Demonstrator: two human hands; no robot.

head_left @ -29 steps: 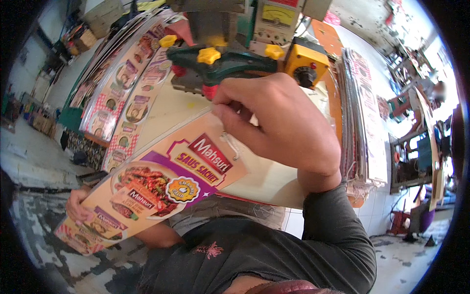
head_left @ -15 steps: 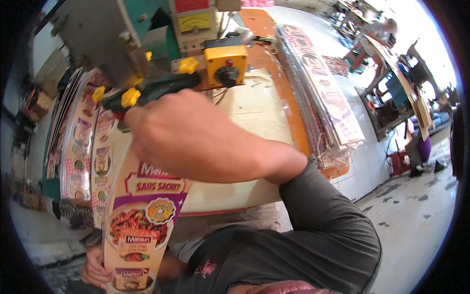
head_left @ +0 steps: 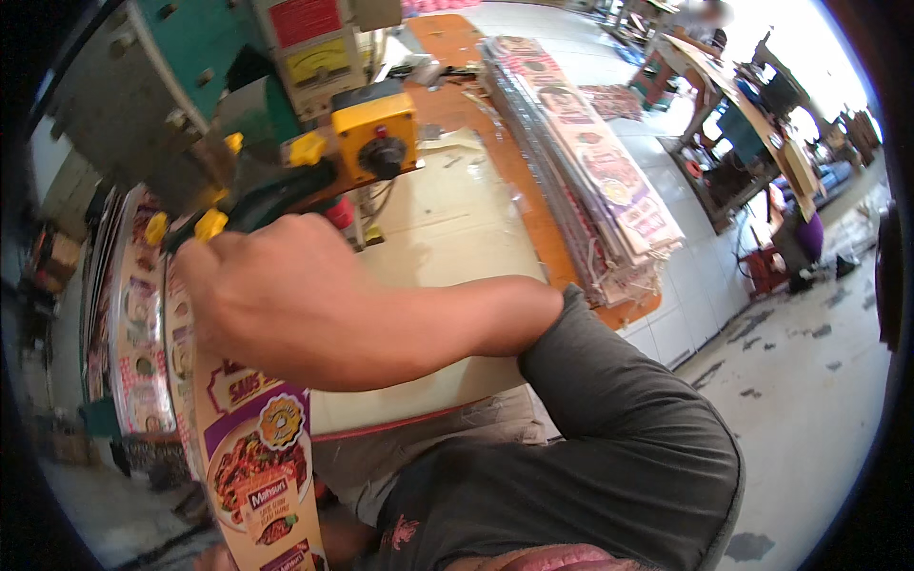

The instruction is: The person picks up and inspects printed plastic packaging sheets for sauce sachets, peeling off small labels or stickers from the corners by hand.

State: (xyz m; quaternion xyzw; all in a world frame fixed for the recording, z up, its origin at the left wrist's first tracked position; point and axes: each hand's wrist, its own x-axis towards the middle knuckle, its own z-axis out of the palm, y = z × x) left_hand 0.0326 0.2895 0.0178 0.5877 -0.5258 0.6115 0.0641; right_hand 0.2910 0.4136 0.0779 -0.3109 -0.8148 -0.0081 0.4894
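The person's right hand point(head_left: 276, 295), knuckles up and fingers bent, covers the upper end of a long printed card point(head_left: 257, 466), which hangs down at the near left of the counter point(head_left: 447, 219), food pictures facing up. The left hand point(head_left: 214, 560) shows only as a sliver at the lower edge, beside the card's lower part; with fingertips hidden or cropped, one cannot tell whether either is closed on it. Just beyond the right hand are yellow knobs point(head_left: 209, 224) and a yellow control box point(head_left: 373, 138) with a black dial. Stacked printed sheets point(head_left: 590, 152) lie on the counter's right side.
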